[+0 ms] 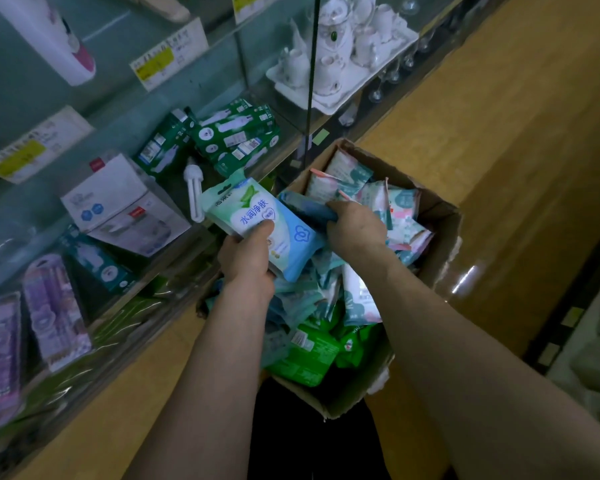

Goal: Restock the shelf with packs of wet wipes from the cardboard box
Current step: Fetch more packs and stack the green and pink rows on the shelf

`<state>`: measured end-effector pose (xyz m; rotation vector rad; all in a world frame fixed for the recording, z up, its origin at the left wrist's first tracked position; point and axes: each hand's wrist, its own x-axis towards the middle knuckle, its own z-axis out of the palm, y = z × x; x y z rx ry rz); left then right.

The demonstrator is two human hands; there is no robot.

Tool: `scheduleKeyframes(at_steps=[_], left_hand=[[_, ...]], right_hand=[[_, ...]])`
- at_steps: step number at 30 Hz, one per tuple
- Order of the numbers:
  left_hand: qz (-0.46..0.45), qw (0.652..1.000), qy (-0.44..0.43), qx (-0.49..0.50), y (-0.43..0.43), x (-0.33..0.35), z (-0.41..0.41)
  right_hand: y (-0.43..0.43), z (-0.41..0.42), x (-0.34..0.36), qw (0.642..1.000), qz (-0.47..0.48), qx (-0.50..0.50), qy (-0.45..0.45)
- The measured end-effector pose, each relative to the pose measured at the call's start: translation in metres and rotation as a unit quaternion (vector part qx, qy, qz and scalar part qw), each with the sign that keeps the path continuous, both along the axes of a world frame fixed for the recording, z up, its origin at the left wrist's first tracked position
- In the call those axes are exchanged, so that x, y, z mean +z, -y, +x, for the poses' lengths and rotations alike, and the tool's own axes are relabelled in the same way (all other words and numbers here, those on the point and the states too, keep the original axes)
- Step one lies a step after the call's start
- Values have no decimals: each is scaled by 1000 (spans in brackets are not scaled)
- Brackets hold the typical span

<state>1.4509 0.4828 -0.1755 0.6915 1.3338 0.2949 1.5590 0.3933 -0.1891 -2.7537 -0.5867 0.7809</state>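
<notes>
An open cardboard box (440, 216) stands on the floor, full of several wet wipe packs in blue, pink and green. My left hand (246, 261) grips a light blue and green pack of wet wipes (257, 209) above the box's left edge, thumb on its front. My right hand (355, 225) holds a darker blue pack (305, 209) just right of the first one, over the box. The glass shelf (125, 98) rises to the left.
The glass shelf holds green boxes (236, 133), a white box (118, 202), purple packages (52, 306) and price tags. A white tea set (343, 46) sits behind glass at the top. Yellow floor (499, 133) lies to the right of the box.
</notes>
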Motion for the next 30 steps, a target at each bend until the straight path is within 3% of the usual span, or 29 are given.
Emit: scheduleKeyframes(at_steps=[3,9,20,30], left_hand=[[19,1000,-1,-18,6,10,5],[81,991,36,-97,43,41,27],[173,931,167,-274,188,134,37],[143,852,282,-418,393,217,-29]], right_hand=[[21,-7,16,991,88,-104,-2],[73,-37,65,939,224,-258,28],[219,-101,154,813,301,-458,194],[402,-206,231,673,335,-572,328]])
